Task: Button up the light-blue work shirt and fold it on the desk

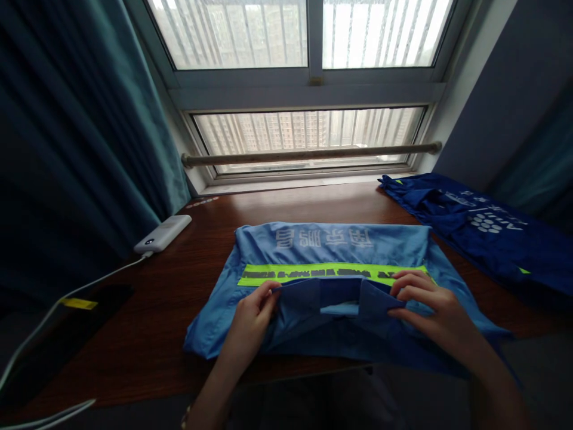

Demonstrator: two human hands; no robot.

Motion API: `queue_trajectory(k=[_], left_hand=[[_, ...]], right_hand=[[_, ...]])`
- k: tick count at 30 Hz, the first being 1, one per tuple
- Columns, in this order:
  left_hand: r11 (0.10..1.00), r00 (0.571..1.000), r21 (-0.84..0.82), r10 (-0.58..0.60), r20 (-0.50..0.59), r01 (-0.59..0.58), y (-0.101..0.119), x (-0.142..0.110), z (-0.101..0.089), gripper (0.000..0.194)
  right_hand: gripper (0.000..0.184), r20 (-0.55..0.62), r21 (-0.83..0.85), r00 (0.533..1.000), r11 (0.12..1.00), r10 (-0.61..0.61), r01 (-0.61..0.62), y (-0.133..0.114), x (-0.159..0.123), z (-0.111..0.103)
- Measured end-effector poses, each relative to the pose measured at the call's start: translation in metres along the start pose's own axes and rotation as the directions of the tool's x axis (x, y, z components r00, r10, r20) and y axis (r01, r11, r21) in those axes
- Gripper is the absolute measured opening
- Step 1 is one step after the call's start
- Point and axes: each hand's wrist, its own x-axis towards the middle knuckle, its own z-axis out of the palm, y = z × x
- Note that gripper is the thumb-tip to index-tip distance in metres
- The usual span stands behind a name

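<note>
A light blue garment [286, 251] lies on the table in front of me, with pale printed characters and a bright yellow-green strip [264, 273] across it. Its near edge is raised and folded, and a small pale patch shows in a gap at the middle of the fold. My left hand [252, 316] pinches the left end of this raised edge between thumb and fingers. On the other side, my right hand [436, 304] grips the right end, thumb below and fingers above. Part of the cloth hangs over the table's front edge.
A dark blue garment [474, 233] with white print lies at the right. On the left, a white power bank [163, 234] has a white cable [107, 276] plugged in, with a yellow tag [79, 303] near it. Behind the wooden table [147, 334] are a window, a rail [313, 154] and curtains.
</note>
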Motion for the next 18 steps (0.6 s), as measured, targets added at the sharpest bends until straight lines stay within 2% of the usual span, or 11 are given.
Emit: queue_trajectory(k=[2, 6, 8, 10, 11, 14, 16, 18], left_hand=[[0.999, 1.0, 0.016, 0.028, -0.012, -0.028, 0.003, 0.0, 0.001, 0.03], [0.996, 0.999, -0.089, 0.005, -0.046, -0.009, 0.019, -0.004, 0.003, 0.039], [0.986, 0.997, -0.161, -0.045, -0.057, 0.035, 0.027, -0.009, 0.005, 0.033], [0.955, 0.993, -0.278, -0.115, -0.025, 0.104, 0.033, -0.015, 0.008, 0.022], [0.924, 0.988, -0.353, -0.155, 0.007, 0.148, 0.035, -0.018, 0.009, 0.021], [0.785, 0.963, -0.562, -0.253, 0.094, 0.262, 0.038, -0.022, 0.012, 0.029], [0.679, 0.943, -0.668, -0.31, 0.116, 0.306, 0.039, -0.021, 0.011, 0.031], [0.578, 0.917, -0.733, -0.366, 0.16, 0.358, 0.04, -0.016, 0.008, 0.031]], right_hand=[[0.018, 0.005, 0.029, 0.998, 0.998, 0.062, -0.062, 0.001, -0.004, 0.002], [0.036, -0.07, 0.113, 0.982, 0.979, 0.177, -0.169, -0.008, -0.01, 0.013], [0.032, -0.142, 0.14, 0.96, 0.965, 0.242, -0.223, -0.015, -0.013, 0.02], [0.019, -0.19, 0.172, 0.929, 0.942, 0.318, -0.288, -0.021, -0.016, 0.026], [0.016, -0.189, 0.183, 0.919, 0.932, 0.346, -0.313, -0.024, -0.017, 0.029], [0.028, -0.071, 0.155, 0.937, 0.931, 0.343, -0.33, -0.025, -0.018, 0.028], [0.021, 0.02, 0.128, 0.944, 0.936, 0.329, -0.329, -0.023, -0.019, 0.023], [0.014, 0.057, 0.166, 0.923, 0.908, 0.381, -0.385, -0.018, -0.02, 0.018]])
